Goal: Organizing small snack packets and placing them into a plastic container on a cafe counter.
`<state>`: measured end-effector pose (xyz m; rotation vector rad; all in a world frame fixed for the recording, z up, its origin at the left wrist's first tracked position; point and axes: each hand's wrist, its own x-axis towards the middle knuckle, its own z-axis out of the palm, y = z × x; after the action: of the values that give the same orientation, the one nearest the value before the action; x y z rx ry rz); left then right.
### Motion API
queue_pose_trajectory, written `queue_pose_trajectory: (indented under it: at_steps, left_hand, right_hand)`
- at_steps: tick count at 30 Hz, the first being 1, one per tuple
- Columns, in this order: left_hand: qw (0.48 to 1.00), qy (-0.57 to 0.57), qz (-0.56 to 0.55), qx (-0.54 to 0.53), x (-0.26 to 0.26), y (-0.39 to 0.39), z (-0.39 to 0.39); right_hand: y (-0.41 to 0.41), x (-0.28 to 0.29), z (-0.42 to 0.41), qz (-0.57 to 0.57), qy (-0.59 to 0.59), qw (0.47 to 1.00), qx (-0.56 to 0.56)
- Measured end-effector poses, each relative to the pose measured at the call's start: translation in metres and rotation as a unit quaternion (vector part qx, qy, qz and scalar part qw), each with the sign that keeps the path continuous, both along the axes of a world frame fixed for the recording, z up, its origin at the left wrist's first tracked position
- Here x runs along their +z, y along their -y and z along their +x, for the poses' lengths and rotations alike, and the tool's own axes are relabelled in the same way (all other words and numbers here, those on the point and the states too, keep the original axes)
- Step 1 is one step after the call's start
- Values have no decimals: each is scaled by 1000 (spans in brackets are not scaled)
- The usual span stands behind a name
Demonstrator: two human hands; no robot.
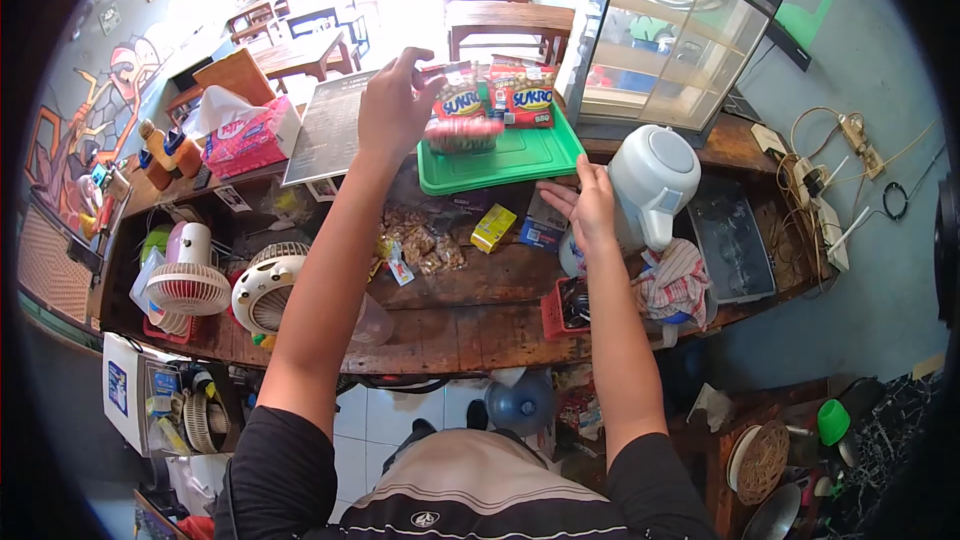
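A green plastic tray (517, 157) lies across the raised back ledge of the wooden counter. Red Sukro snack packets (523, 96) stand in its far part, and one more packet (463, 135), blurred, is nearer the front left of the tray. My left hand (394, 105) is raised at the tray's left side, fingers curled and apart, close to the packets; no packet shows in its grasp. My right hand (589, 199) holds the tray's front right corner, with the thumb at the rim and other fingers below.
A white thermos jug (654, 180) stands right of the tray, before a glass display case (667, 37). Left are a menu board (326, 127), a tissue pack (251, 135) and small fans (189, 289). Small snack bags (427, 244) and a yellow box (493, 228) lie on the lower counter.
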<state>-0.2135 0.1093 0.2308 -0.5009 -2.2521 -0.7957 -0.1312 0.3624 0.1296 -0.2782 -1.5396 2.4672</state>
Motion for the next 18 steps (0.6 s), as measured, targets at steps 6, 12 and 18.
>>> queue_pose_trajectory:
  at_steps: [6, 12, 18]
  left_hand:
    - [977, 148, -49, -145, -1, -5, 37]
    - [941, 160, -235, -185, -6, 12, 32]
    - [939, 213, -159, -220, -8, 20, 16]
  right_hand:
    - [1, -5, 2, -36, -14, 999, -2]
    - [2, -6, -2, -37, -24, 999, 13]
    - [14, 1, 8, -20, 24, 999, 32]
